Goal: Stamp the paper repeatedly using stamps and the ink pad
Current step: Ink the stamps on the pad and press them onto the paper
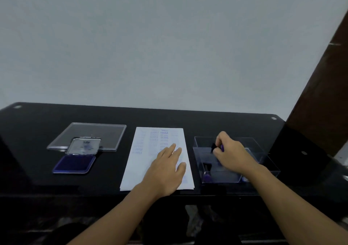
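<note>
Ink pad (74, 164) lies open at the left of the counter (28, 131), in front of a flat clear lid (105, 133). In the middle, the stamped paper (148, 156) lies under the left hand (165, 169), whose fingers are straight. At the clear box (254, 145), the right hand (229, 154) pinches a stamp (214, 146).

On the black glossy table (28, 131), the left hand (165, 169) presses flat on the white stamped paper (146, 150) near the front edge, while the right hand (229, 154) pinches a small black stamp (214, 146) inside the clear plastic box (259, 145), and the open blue ink pad (75, 163) lies towards the left edge.
</note>
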Action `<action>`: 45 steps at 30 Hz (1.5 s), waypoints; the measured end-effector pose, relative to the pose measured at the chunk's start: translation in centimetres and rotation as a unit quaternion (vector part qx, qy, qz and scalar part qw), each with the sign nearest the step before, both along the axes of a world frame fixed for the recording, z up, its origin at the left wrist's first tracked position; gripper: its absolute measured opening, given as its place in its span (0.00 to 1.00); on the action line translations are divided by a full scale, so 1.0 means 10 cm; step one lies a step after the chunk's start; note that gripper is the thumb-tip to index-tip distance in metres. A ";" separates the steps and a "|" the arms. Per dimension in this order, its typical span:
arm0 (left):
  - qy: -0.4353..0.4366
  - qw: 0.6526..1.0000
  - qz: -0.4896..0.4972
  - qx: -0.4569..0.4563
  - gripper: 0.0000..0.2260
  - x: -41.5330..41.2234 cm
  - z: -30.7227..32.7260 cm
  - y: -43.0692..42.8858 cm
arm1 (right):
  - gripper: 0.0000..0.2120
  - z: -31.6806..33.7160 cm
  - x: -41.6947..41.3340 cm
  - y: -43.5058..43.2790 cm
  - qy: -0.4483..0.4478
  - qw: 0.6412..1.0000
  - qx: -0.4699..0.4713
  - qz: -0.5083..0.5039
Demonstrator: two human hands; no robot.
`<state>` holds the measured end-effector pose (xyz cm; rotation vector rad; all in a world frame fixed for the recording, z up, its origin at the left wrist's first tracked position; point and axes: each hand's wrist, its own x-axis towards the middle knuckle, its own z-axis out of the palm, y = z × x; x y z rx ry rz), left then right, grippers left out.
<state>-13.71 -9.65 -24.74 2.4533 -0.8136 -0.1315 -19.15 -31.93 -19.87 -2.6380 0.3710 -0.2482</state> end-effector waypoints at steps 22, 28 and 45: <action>-0.037 0.966 0.250 -0.047 0.18 0.65 -0.12 2.37 | 0.07 -0.01 1.11 2.24 0.004 0.978 0.036 0.205; -0.024 0.949 0.313 -0.035 0.23 0.81 -0.32 2.93 | 0.07 -0.06 1.37 2.81 0.030 0.964 0.017 0.265; -0.069 0.928 0.361 0.054 0.23 1.20 -0.71 3.23 | 0.11 -0.27 2.07 3.64 0.078 0.939 -0.067 0.329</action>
